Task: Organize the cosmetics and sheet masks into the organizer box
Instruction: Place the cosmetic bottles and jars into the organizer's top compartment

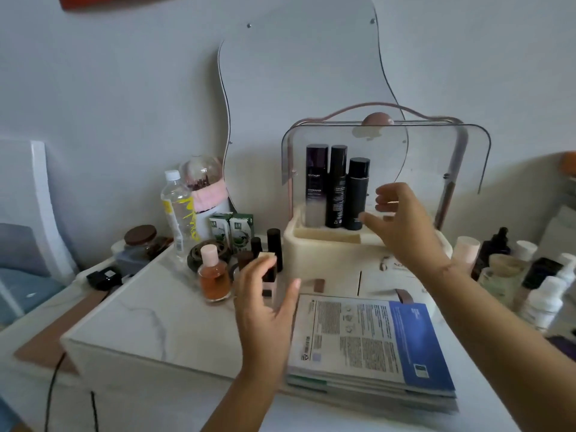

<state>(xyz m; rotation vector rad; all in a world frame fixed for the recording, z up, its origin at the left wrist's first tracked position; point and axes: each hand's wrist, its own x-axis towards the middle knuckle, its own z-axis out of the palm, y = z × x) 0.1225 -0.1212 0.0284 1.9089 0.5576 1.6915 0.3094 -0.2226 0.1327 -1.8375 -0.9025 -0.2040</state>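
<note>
The organizer box (330, 244) has a cream base and a raised clear lid (436, 151). Three tall dark bottles (337, 185) stand upright in its back left compartment. My right hand (405, 222) hovers just right of them, fingers loosely curled and holding nothing. My left hand (265, 304) reaches over a small pale bottle with a dark band (269, 277) on the tabletop; the fingers lie over its top and the thumb is spread away from it. A stack of sheet masks (367, 341) lies flat in front of the box.
Left of the box stand an orange bottle with a pink cap (215, 275), dark-capped bottles (275, 247), green cartons (232, 232), a water bottle (178, 210) and a snow globe (202, 176). Several bottles (530, 275) crowd the right. A wavy mirror (305, 73) hangs behind.
</note>
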